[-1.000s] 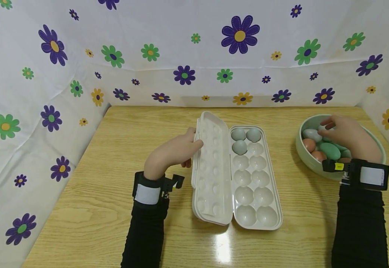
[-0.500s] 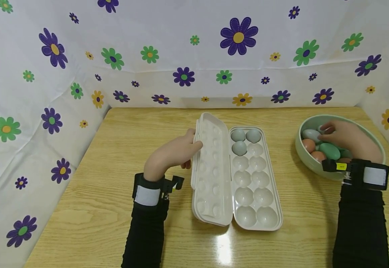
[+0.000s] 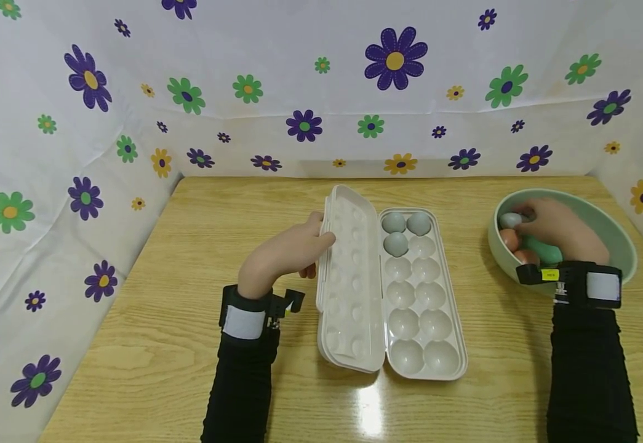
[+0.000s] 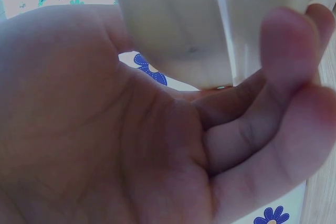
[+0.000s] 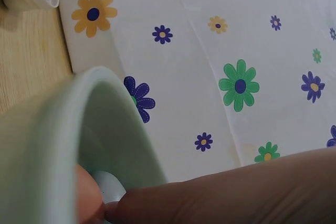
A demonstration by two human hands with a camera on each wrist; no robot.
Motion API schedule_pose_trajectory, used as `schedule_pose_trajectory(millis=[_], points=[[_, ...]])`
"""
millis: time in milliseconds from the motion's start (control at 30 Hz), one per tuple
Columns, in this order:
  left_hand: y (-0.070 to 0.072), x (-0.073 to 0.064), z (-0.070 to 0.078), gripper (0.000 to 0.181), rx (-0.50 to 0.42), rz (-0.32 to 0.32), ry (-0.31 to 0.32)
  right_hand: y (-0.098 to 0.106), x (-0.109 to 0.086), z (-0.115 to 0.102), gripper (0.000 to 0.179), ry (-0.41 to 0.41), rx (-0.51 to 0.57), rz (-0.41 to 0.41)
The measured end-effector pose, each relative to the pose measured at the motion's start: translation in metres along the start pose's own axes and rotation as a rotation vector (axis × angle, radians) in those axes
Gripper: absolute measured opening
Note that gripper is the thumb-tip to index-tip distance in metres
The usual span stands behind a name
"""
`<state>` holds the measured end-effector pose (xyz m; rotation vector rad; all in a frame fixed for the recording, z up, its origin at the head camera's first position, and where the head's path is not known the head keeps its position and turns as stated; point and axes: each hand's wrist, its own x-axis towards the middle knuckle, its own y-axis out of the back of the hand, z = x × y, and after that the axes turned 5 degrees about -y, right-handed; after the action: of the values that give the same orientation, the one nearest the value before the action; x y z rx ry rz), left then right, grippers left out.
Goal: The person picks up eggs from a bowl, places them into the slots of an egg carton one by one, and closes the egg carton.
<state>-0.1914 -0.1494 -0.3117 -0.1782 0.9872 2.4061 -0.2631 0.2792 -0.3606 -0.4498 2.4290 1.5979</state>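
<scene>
Label (image 3: 550, 274), yellow, on black right wrist strap (image 3: 576, 278); print too small to read. Pale blue-grey egg (image 3: 511, 220), smooth, lies inside light green bowl (image 3: 620, 246) beside coral eggs (image 3: 509, 240). Right hand (image 3: 562, 227) bends fingers against it; cannot tell if gripped. Left hand (image 3: 296, 246) pinches tilted lid (image 3: 349, 289) of off-white carton (image 3: 401, 294); three matching eggs (image 3: 395, 244) sit in far cups.
</scene>
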Motion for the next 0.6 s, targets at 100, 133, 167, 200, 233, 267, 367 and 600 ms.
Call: schedule_pose_trajectory(millis=[100, 133, 167, 200, 233, 267, 367, 600], points=[[0.0001, -0.0008, 0.0002, 0.045, -0.002, -0.001, -0.004, -0.0011, 0.0003, -0.0006, 0.047, -0.011, 0.012, -0.009], [-0.0001, -0.0009, 0.0003, 0.045, -0.002, -0.002, -0.004, -0.0015, 0.0002, 0.0001, 0.048, -0.016, 0.009, -0.011], [-0.0002, -0.0010, 0.0003, 0.044, -0.001, -0.003, -0.002, -0.0019, 0.0000, 0.0005, 0.048, -0.022, 0.008, -0.015], [-0.0003, -0.0011, 0.0005, 0.044, 0.000, -0.003, -0.001, -0.0019, -0.0002, 0.0011, 0.049, -0.024, 0.006, -0.019], [-0.0004, -0.0011, 0.0006, 0.044, 0.000, -0.002, -0.001, -0.0017, -0.0005, 0.0017, 0.051, -0.026, 0.004, -0.026], [-0.0004, -0.0010, 0.0008, 0.044, 0.000, -0.002, -0.001, -0.0015, -0.0006, 0.0024, 0.052, -0.024, -0.004, -0.028], [-0.0002, -0.0009, 0.0015, 0.044, -0.002, 0.003, -0.004, -0.0009, -0.0011, 0.0036, 0.052, -0.012, -0.011, -0.042], [0.0003, -0.0009, 0.0025, 0.045, -0.004, -0.001, -0.007, -0.0014, -0.0006, 0.0055, 0.048, 0.000, 0.011, -0.066]])
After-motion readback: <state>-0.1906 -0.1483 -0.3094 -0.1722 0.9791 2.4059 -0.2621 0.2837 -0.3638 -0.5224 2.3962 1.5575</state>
